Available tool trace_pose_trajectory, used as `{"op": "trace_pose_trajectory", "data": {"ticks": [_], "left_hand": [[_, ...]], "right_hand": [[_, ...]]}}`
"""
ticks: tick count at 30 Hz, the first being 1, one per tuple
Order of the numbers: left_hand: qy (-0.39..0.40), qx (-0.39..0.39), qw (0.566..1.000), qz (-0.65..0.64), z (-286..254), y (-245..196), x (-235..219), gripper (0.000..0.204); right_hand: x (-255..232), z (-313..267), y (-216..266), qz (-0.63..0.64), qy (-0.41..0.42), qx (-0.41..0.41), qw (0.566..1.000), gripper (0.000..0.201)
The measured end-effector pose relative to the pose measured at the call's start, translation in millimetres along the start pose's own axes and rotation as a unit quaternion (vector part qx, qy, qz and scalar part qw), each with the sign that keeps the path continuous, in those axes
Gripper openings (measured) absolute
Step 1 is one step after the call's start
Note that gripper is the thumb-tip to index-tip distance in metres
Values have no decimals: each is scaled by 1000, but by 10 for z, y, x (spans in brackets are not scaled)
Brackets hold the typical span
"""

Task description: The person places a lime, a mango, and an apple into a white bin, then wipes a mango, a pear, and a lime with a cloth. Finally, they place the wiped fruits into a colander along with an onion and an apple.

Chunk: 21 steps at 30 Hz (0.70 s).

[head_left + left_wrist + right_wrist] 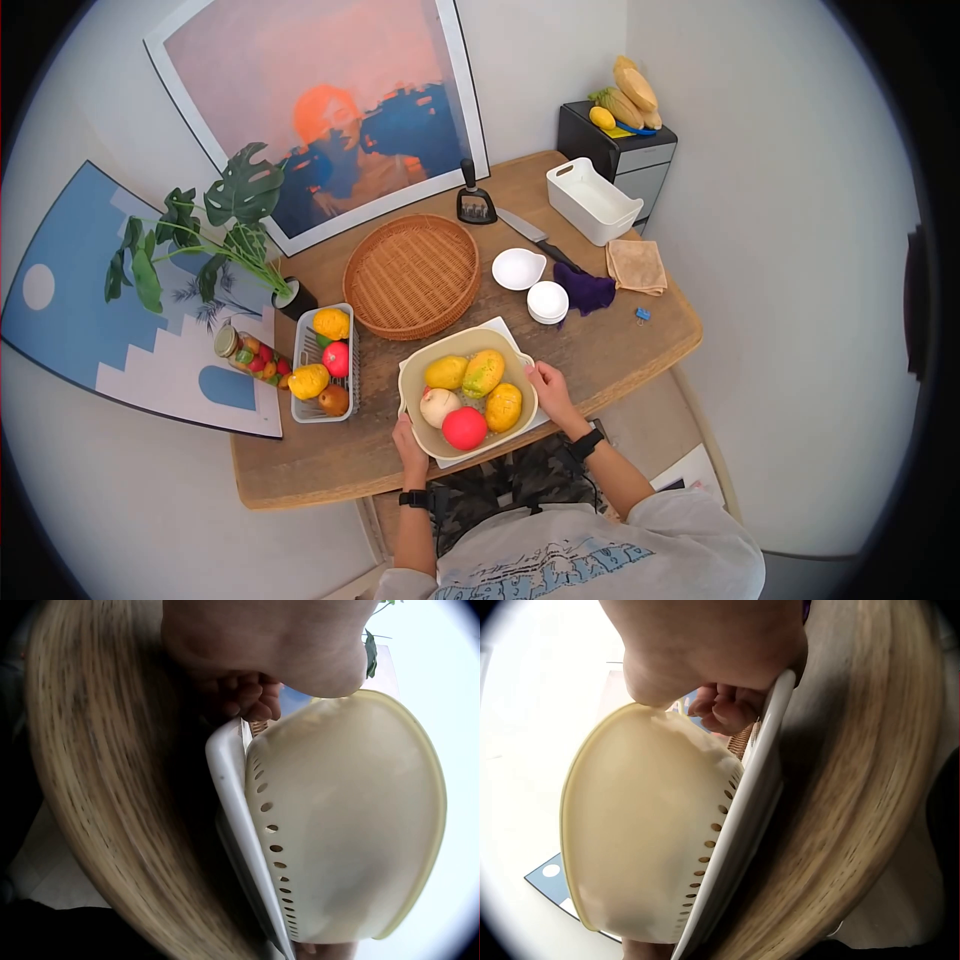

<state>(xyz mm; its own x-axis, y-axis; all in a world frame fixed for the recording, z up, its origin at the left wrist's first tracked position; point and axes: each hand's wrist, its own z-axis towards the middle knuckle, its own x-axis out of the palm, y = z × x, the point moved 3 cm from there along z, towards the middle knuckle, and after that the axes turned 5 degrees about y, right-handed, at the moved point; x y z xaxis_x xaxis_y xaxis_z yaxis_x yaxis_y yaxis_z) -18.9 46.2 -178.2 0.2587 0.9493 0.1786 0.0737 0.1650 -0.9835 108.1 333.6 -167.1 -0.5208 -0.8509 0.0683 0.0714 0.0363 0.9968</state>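
A cream basin [468, 345] with a row of small holes stands over a white board [497, 325] at the table's front edge. It holds yellow mango-like fruit [484, 373], a pink-red round one [464, 428] and a pale one [440, 407]. My left hand [409, 446] grips its left side; my right hand [552, 392] grips its right side near the rim. Both wrist views show curled fingertips [259, 701] [727, 712] beside the basin's wall [345, 817] [645, 825], just above the board [240, 795] [742, 825]. Each thumb's grip is partly hidden.
Left of the basin are a grey basket [300, 412] of fruit and a glass jar [250, 352]. Behind stand a wicker tray [412, 275], a plant [245, 190] and white bowls [518, 269]. A knife [522, 226], purple cloth [588, 290] and white bin [597, 212] lie back right.
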Motion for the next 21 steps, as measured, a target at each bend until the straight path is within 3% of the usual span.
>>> {"op": "trace_pose_trajectory", "data": {"ticks": [21], "left_hand": [[0, 2, 1000, 17, -11, -29, 14, 44]], "right_hand": [[6, -13, 36, 4, 0, -2, 1000, 34]]}}
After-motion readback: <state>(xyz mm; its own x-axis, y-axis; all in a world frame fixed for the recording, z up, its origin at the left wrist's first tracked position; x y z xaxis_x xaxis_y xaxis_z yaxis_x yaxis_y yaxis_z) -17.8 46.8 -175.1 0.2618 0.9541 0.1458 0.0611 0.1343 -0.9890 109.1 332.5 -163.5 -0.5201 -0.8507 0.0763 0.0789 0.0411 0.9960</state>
